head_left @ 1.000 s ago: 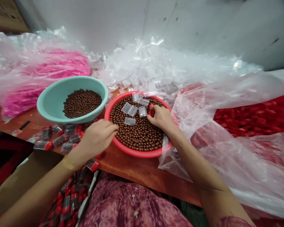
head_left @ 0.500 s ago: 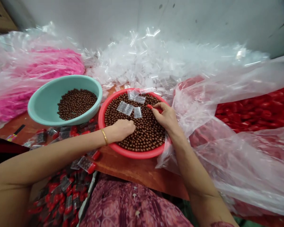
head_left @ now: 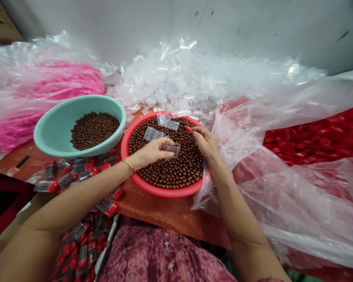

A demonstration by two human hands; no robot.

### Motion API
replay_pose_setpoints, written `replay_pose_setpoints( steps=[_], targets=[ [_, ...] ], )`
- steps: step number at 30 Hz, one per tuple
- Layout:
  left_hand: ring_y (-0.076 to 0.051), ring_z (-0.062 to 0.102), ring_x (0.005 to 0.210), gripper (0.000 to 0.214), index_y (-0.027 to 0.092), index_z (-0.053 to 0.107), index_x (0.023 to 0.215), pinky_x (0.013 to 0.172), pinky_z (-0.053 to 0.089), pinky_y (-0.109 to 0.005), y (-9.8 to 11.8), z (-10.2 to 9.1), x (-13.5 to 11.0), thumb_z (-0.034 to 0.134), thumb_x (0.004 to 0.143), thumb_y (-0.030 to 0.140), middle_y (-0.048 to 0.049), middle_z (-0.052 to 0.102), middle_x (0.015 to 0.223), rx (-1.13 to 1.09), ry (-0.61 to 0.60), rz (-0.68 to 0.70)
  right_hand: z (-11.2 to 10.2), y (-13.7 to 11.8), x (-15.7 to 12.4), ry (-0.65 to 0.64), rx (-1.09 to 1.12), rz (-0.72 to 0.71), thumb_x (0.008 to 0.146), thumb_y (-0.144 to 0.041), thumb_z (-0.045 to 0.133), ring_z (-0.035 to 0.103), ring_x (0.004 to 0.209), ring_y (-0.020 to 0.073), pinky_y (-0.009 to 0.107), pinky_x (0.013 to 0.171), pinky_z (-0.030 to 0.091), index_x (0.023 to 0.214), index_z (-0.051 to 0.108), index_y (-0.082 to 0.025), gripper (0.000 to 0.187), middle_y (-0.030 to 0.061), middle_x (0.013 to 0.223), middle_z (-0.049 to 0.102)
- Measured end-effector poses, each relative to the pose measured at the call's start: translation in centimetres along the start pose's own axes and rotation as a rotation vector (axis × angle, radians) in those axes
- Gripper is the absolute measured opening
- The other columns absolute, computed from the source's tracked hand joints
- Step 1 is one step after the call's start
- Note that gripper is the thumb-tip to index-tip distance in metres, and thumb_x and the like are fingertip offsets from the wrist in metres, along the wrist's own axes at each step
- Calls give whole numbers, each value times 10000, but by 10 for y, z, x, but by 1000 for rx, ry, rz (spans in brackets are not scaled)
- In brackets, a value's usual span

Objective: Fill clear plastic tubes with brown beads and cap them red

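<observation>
Red plastic forms the basin (head_left: 170, 192), spread with brown beads (head_left: 164, 172); at its ten o'clock the turquoise bowl (head_left: 55, 131) bears a smaller heap. Half a second ago the left hand (head_left: 153, 152) was curled over the beads; now, near the basin's centre, its thumb and fingers clamp a clear case (head_left: 173, 149), while at two o'clock the right hand (head_left: 208, 143) still pinches a red cap (head_left: 189, 129).
</observation>
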State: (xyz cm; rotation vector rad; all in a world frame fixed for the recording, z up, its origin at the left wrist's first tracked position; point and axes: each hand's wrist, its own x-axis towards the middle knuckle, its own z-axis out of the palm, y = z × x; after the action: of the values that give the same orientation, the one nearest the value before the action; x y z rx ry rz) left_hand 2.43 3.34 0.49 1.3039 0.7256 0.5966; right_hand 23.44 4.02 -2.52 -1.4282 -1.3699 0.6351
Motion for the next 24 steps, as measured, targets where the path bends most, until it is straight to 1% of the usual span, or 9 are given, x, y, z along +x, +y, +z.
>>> replay_pose_setpoints(
  steps=[3,8,11,13,14,17,20,22,24],
  targets=[
    [-117,597,773,293,136,548,900,674,461,-225,4,0,-15,703,669,225,-20,628,847,-60,17,12,0,-2,-1,-12,2,33,768,-395,508,472,533,113,247,530,373,740,577,-200,209,-39,565,517],
    [-100,563,734,277,149,532,919,624,437,-202,0,2,-32,679,688,196,-3,609,832,41,134,83,0,-15,-4,48,200,120,753,-453,522,380,417,71,214,419,278,709,490,-216,243,-56,546,502],
    [-92,547,743,238,140,545,906,652,432,-200,-7,5,-37,657,700,179,-1,598,831,65,164,113,-2,-30,-8,-40,394,297,725,-428,513,305,377,52,208,392,252,680,494,-203,229,-73,493,419],
    [-93,547,752,236,137,553,901,660,436,-202,-10,5,-37,662,702,199,-6,595,844,32,142,104,-3,-42,-12,-133,491,408,689,-394,525,285,360,37,209,388,282,701,524,-188,206,-78,511,424],
    [-94,548,748,247,137,556,906,652,436,-202,-11,4,-37,668,703,221,-9,594,845,11,126,91,-2,-48,-15,-177,515,432,667,-374,544,307,360,33,210,393,306,716,535,-182,198,-75,534,451],
    [-91,555,714,310,137,555,935,613,430,-197,-12,0,-38,680,712,312,-17,600,838,-46,85,46,3,-61,-25,-284,518,400,603,-318,602,424,387,50,218,413,354,737,531,-188,201,-61,606,544],
    [-83,556,679,354,141,543,949,601,435,-198,-12,-3,-40,674,718,374,-15,604,823,-90,54,30,13,-68,-33,-384,477,366,618,-340,598,486,428,83,233,442,387,772,519,-206,219,-50,622,589],
    [-82,560,691,350,146,537,943,620,449,-204,-13,-2,-41,681,712,367,-11,600,842,-86,52,42,19,-69,-36,-378,437,317,645,-391,603,534,515,104,246,503,428,790,540,-210,241,-31,646,610],
    [-96,578,741,329,146,538,934,637,455,-210,-13,0,-41,687,709,335,-15,602,863,-46,32,48,22,-68,-37,-301,409,242,631,-416,650,548,593,107,241,547,436,800,582,-208,276,-18,697,628]
  ],
)
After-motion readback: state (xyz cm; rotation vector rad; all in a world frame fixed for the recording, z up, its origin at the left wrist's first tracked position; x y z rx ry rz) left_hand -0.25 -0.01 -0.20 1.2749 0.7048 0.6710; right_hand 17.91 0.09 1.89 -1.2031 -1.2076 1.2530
